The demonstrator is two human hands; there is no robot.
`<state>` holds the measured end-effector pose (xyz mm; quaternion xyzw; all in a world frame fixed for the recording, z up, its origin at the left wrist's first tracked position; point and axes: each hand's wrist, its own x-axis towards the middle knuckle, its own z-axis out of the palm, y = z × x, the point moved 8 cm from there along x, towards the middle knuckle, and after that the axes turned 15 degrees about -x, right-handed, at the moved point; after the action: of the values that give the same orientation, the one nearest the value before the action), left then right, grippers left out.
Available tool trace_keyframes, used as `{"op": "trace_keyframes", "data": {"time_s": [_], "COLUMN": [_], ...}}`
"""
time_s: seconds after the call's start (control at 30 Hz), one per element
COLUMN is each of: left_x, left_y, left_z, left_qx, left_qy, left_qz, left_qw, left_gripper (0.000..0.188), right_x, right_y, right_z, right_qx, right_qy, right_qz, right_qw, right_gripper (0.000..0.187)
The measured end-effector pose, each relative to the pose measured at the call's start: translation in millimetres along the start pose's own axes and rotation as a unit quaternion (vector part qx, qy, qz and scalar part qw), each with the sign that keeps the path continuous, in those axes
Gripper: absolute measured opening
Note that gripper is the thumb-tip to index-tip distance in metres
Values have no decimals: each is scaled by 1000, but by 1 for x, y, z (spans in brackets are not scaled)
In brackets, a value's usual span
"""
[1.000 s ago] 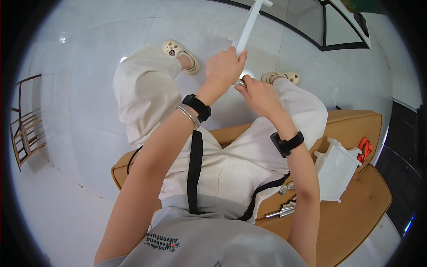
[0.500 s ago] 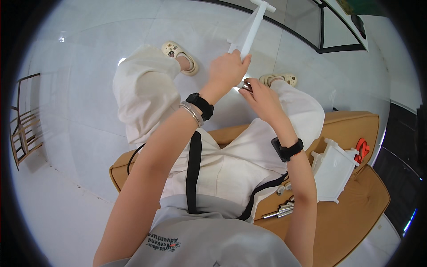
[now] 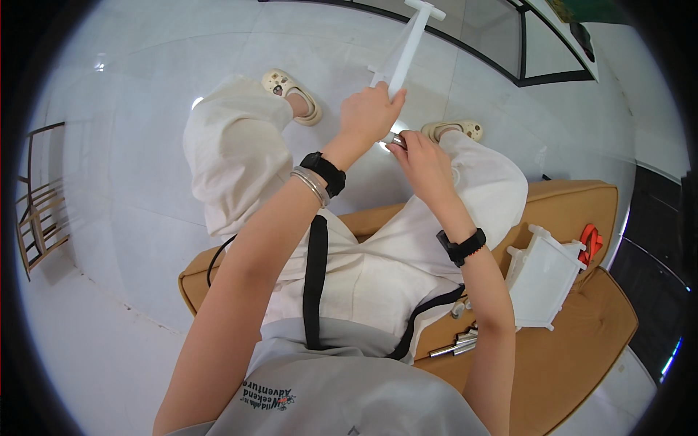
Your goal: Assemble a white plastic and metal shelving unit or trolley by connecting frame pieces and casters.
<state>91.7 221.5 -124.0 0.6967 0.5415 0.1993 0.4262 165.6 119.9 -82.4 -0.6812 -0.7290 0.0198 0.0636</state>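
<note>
Between my knees, my left hand (image 3: 369, 114) is wrapped round the near end of a white plastic shelf panel (image 3: 408, 58). The panel is turned edge-on, and its far end widens into a T-shaped corner piece. Just below, my right hand (image 3: 423, 160) pinches a short silver metal tube (image 3: 398, 140) between thumb and fingers. The tube's tip meets the panel's near end beside my left palm, but my fingers hide the joint itself.
I sit on a tan leather seat (image 3: 582, 341). At my right lie another white shelf panel (image 3: 542, 280), a red strap (image 3: 590, 243) and several silver tubes (image 3: 458, 344). A black-framed glass table (image 3: 520, 43) stands far right, a brown rack (image 3: 43, 211) far left.
My right hand has shifted slightly down and left, its wrist lower, with the metal tube still pinched. My left hand and the shelf panel have moved slightly left.
</note>
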Motion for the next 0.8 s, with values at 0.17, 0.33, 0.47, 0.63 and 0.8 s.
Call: {"op": "trace_keyframes", "data": {"time_s": [0.17, 0.33, 0.47, 0.63, 0.8], "left_x": [2, 1, 0, -1, 0], "left_y": [-4, -1, 0, 3, -3], "left_z": [-7, -11, -10, -7, -7], "left_qx": [-2, 6, 17, 35, 33], "left_qy": [-20, -27, -23, -31, -10], "left_qz": [-18, -25, -23, -30, -33], "left_qw": [1000, 999, 999, 998, 999], "left_gripper": [52, 51, 51, 52, 51], "right_x": [5, 8, 8, 9, 9], "right_y": [-4, -5, -5, 0, 2], "right_z": [4, 8, 12, 11, 16], "right_qx": [-1, 0, -15, -10, 12], "right_qy": [-3, -18, -40, -92, -106], "right_qz": [12, -1, -5, 4, -15], "right_qw": [1000, 1000, 999, 996, 994], "right_gripper": [25, 27, 29, 31, 33]}}
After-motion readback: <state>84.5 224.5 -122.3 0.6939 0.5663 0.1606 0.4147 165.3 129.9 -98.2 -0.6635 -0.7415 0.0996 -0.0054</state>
